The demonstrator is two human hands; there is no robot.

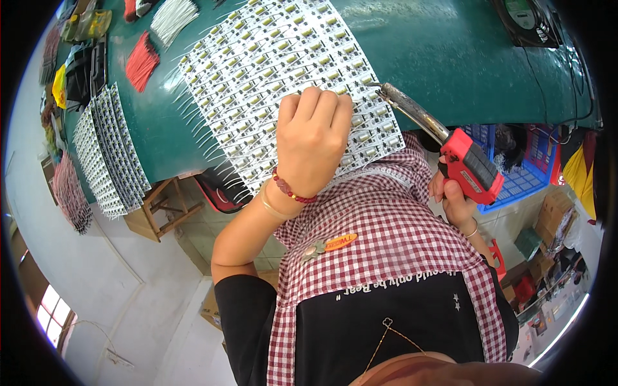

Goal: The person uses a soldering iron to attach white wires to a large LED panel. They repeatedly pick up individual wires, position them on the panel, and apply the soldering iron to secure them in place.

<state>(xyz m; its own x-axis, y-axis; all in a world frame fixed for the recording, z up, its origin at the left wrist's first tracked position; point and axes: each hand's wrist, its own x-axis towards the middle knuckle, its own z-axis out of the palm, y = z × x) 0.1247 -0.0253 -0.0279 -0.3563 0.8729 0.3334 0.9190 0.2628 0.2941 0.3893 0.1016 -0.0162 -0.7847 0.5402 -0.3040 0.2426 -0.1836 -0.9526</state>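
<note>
A large white panel of small circuit boards (257, 71) lies on the table and reaches over its near edge. Rows of components cover it, and white wires stick out along its left side. My left hand (313, 132) rests over the panel's near middle part with its fingers curled closed; what they pinch, if anything, is hidden beneath them. In my right hand (456, 201) is a red and black soldering gun (473, 164), gripped by its handle. Its metal tip (380, 89) points up and left, over the panel's right edge.
Green table (438, 58). On its left are red wires (141, 61), white wires (174, 19) and a stack of similar panels (109, 151) overhanging the edge. A black device with a dial (524, 19) and cables stands far right. Below sit a blue crate (515, 186) and wooden stool (164, 209).
</note>
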